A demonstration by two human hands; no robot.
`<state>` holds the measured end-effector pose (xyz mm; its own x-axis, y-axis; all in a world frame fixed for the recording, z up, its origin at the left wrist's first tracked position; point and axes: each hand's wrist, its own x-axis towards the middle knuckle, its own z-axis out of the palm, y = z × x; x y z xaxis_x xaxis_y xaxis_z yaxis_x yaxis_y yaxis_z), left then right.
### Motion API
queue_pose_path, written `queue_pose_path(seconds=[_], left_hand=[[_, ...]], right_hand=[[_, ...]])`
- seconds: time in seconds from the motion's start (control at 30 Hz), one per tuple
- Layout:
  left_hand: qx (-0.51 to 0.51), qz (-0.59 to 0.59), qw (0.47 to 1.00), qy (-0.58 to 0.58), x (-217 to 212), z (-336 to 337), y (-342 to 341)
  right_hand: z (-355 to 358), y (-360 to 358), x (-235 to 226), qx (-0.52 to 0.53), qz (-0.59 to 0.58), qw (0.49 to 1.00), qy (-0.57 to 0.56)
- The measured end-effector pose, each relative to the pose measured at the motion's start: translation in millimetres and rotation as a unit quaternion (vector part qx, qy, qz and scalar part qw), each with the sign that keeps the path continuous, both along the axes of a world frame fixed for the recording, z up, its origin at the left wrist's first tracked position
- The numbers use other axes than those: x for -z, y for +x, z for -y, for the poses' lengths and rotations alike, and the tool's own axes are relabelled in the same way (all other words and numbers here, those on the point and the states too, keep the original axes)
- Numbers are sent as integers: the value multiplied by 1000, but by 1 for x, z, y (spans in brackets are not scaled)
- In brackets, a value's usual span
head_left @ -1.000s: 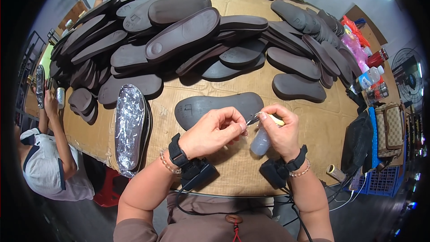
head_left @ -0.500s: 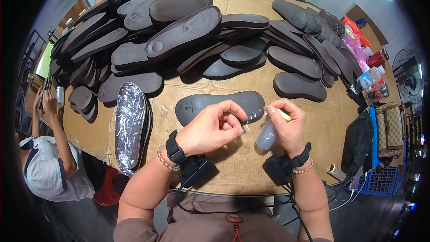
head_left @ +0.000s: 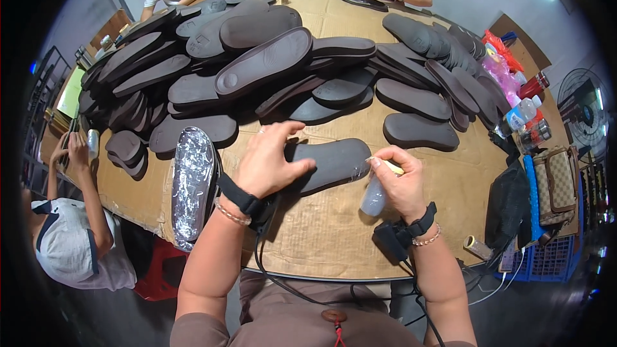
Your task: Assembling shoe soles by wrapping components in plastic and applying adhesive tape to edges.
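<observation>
A dark grey shoe sole [head_left: 337,162] lies flat on the cardboard-covered table [head_left: 321,238] in front of me. Over its left end is my left hand [head_left: 267,164], fingers spread and thumb apart, holding nothing; whether it touches the sole I cannot tell. At the right tip of the sole, my right hand [head_left: 402,183] is closed around a translucent grey bottle-shaped thing [head_left: 373,199] with a yellow part by the thumb. A thin bit of clear film shows near the sole's right end. To the left stands a stack of soles topped by one wrapped in shiny clear film [head_left: 194,180].
A large heap of dark soles [head_left: 263,64] spans the table's far side. Bottles [head_left: 524,112], a black bag [head_left: 508,202] and a checked bag [head_left: 556,180] line the right edge. A small roll [head_left: 477,247] lies near cables. Three people work around the table.
My left hand has moved left, away from the right hand, and its fingers have spread. My right hand keeps the bottle-shaped thing and has shifted slightly left. The view has tilted a little.
</observation>
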<state>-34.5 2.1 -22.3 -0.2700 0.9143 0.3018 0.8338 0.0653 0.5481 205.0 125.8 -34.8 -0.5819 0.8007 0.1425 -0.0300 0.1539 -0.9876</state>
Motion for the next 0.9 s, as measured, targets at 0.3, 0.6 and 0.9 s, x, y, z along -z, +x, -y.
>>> queue_pose_path(seconds=[0.3,0.6,0.9], left_hand=[[42,31,995,-88,-37,10,28],[41,-133,985,106,-52,10,29],[10,-22,984,177,-47,22,7]], right_hand=[[7,2,-12,-22,13,994,111],[18,8,-28,-25,-50,981,188],[20,14,-33,-27,-73,991,105]])
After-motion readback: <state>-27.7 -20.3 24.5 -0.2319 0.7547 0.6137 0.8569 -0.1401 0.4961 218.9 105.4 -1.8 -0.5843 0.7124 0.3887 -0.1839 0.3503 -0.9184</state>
